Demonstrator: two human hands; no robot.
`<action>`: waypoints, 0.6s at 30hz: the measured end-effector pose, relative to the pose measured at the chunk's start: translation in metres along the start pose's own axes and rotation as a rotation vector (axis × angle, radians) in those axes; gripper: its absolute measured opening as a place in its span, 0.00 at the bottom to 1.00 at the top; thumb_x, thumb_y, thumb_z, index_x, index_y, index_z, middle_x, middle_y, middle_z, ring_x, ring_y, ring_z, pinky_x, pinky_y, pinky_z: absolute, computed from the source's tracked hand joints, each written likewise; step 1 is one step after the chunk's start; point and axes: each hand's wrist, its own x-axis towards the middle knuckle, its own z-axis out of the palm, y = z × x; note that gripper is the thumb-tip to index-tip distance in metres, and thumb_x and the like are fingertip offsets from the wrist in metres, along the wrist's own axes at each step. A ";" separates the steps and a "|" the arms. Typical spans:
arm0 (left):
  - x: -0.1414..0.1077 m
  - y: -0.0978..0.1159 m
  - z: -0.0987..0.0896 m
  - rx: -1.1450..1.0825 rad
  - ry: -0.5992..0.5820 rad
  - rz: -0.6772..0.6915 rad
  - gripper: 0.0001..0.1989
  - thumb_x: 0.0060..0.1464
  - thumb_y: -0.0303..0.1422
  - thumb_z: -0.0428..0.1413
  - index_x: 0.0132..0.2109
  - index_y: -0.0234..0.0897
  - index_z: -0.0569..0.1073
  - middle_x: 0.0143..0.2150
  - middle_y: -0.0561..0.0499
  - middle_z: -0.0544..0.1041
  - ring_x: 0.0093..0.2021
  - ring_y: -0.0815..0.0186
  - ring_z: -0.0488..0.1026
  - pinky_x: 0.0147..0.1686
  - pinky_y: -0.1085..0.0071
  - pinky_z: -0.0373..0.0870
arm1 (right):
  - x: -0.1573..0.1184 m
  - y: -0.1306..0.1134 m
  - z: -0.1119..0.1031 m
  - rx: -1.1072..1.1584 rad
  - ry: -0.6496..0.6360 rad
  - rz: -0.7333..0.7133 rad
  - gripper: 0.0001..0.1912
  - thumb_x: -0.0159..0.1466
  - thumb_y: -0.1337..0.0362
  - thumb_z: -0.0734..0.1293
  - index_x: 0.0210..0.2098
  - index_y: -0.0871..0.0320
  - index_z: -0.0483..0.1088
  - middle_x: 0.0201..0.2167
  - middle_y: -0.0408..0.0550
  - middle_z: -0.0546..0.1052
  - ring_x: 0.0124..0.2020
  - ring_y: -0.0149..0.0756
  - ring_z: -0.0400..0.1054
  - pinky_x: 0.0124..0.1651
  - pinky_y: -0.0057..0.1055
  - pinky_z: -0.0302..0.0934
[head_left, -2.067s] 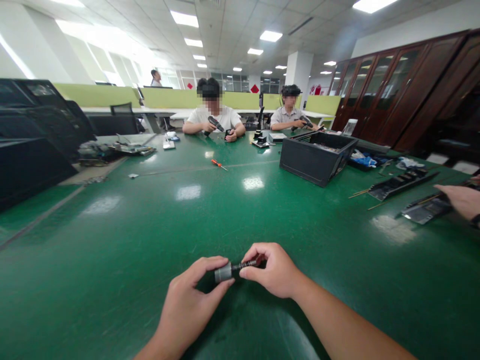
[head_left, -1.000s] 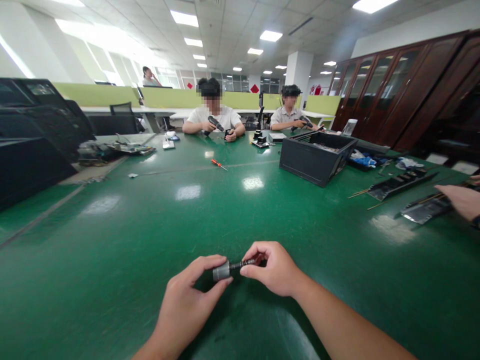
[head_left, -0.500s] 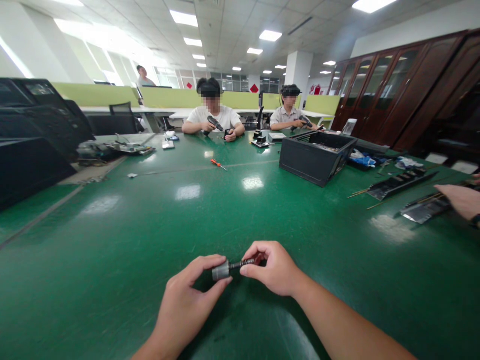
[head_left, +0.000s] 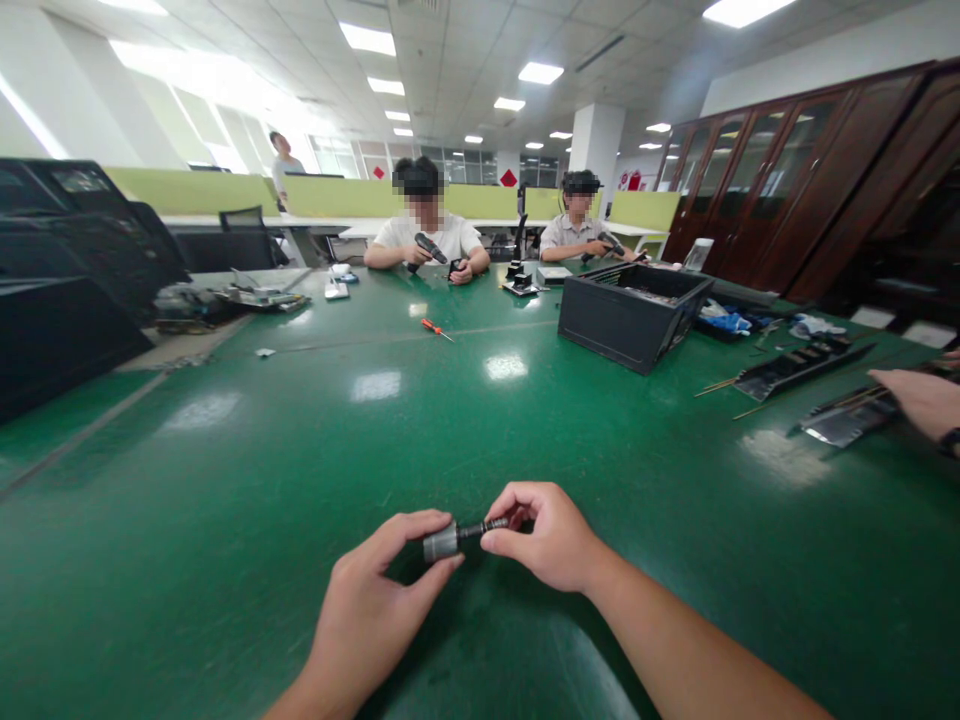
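Observation:
Low in the middle of the head view is a grey metal cylinder with a thin, ringed shaft (head_left: 441, 543). It lies nearly level, its shaft pointing right. Thumb and fingers of my left hand (head_left: 382, 580) grip the wide cylinder end from both sides. At the other end, my right hand (head_left: 551, 535) pinches the shaft tip between thumb and forefinger; the very tip is hidden by those fingers. Both hands are just over the green tabletop (head_left: 315, 440).
An orange-handled screwdriver (head_left: 436, 329) lies farther out. A black open box (head_left: 622, 315) stands right of it, with dark metal trays (head_left: 844, 418) near another person's hand (head_left: 919, 400). Dark equipment (head_left: 75, 240) fills the left. Two people opposite hold power drills (head_left: 431, 247).
My hands and the metal part show almost no movement. Far back on the left, a standing person has shifted slightly.

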 end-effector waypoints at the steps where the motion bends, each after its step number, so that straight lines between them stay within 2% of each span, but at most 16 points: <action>1: 0.000 0.000 0.000 -0.002 -0.001 0.000 0.11 0.53 0.40 0.64 0.43 0.45 0.80 0.40 0.53 0.83 0.40 0.61 0.82 0.44 0.68 0.80 | 0.000 0.000 0.000 0.001 0.000 -0.002 0.06 0.53 0.66 0.75 0.30 0.58 0.76 0.25 0.41 0.75 0.25 0.31 0.66 0.32 0.28 0.61; 18: 0.000 -0.002 0.001 -0.013 -0.002 -0.023 0.11 0.52 0.40 0.64 0.43 0.44 0.80 0.41 0.52 0.83 0.40 0.60 0.82 0.44 0.66 0.80 | 0.001 0.002 -0.001 0.005 0.010 -0.005 0.06 0.53 0.66 0.75 0.30 0.58 0.76 0.24 0.40 0.74 0.25 0.30 0.65 0.32 0.28 0.60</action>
